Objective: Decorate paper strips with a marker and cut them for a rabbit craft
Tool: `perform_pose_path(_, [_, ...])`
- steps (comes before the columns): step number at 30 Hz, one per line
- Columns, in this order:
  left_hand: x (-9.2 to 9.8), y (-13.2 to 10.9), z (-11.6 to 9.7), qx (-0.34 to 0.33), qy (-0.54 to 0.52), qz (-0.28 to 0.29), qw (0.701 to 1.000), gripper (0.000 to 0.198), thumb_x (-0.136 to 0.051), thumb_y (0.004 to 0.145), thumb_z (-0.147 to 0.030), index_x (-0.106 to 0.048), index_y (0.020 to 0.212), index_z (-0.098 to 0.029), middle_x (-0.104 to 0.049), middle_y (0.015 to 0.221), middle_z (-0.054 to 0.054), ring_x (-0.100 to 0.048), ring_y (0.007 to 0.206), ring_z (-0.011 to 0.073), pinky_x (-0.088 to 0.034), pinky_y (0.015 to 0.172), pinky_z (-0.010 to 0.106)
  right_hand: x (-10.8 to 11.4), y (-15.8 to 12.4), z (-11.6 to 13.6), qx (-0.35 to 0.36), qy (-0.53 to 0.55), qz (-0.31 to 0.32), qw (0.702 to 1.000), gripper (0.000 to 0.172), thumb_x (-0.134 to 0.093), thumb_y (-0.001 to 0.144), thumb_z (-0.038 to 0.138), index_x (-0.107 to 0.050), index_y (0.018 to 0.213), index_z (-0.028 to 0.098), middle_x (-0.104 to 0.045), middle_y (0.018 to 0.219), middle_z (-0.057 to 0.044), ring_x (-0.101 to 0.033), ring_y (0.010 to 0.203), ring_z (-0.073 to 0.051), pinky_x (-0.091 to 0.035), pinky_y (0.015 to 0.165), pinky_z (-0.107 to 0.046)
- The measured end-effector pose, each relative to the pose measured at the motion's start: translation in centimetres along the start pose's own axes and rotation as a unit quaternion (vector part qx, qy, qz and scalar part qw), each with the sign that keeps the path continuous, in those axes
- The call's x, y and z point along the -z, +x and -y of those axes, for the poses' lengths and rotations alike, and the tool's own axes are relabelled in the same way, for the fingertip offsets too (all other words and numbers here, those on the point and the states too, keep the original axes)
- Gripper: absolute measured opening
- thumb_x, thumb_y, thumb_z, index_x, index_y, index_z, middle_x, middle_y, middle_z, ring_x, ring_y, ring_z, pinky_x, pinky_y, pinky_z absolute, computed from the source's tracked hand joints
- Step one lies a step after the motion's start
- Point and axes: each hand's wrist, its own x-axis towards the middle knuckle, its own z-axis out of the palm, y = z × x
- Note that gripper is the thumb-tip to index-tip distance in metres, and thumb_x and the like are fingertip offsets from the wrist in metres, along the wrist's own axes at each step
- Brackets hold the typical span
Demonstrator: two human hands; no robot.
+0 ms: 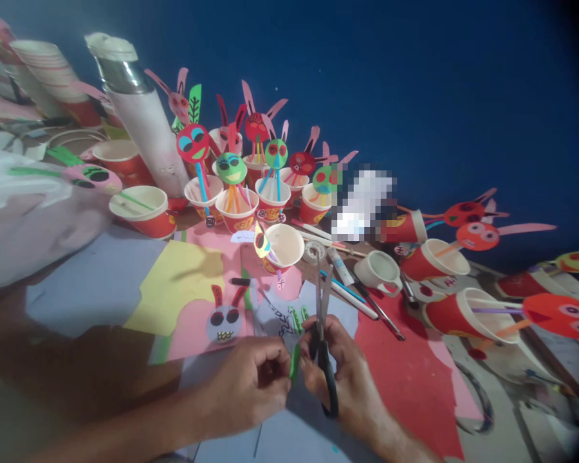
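Observation:
My left hand (pixel 248 379) pinches a small piece of green paper (pixel 294 363) between its fingertips. My right hand (pixel 340 366) holds a pair of black-handled scissors (pixel 322 334) with the blades pointing up and away from me. The green piece sits right beside the scissors, near the blades' lower end. Just beyond my hands lies a grey paper face with dark eyes and red ears (pixel 224 323), on pink paper (pixel 195 328). A sheet of red paper (pixel 405 379) lies to the right of my right hand.
Several red paper cups (pixel 238 215) holding paper faces on straws crowd the table's back and right. A white cardboard tube (pixel 147 138) leans among them. Pens, a glue tube (pixel 340 265), a white mug (pixel 377 272) and a pixelated white object (pixel 361 204) lie ahead. A blue wall (pixel 415 83) stands behind.

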Motion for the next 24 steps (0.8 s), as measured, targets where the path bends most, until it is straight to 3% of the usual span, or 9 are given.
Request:
perform_pose_path(9, [-0.02,-0.31,-0.01,0.004,-0.035,0.004,0.999,0.007,-0.049,0.071,-0.019,-0.047,0.064,-0.018,-0.045,0.060,-0.004,-0.040,0.058,0.0105,-0.034,0.054,0.022,0.19,0.15,-0.18,0.017,-0.002,0.000,1.000,0.025,-0.061,0.076,0.020,-0.048,0.097,0.024,-0.056,0.075,0.002,-0.055,0.065,-0.013,-0.047,0.057,-0.022])
perform_pose_path(24, [-0.02,-0.50,0.01,-0.013,0.008,0.008,1.000,0.007,-0.046,0.067,-0.013,-0.046,0.062,-0.018,-0.047,0.062,-0.004,-0.044,0.059,0.0107,-0.035,0.056,0.021,-0.17,-0.06,-0.06,0.015,-0.027,-0.014,0.999,0.024,-0.061,0.075,0.019,-0.048,0.095,0.023,-0.056,0.075,0.001,-0.058,0.067,-0.014,-0.049,0.057,-0.023])
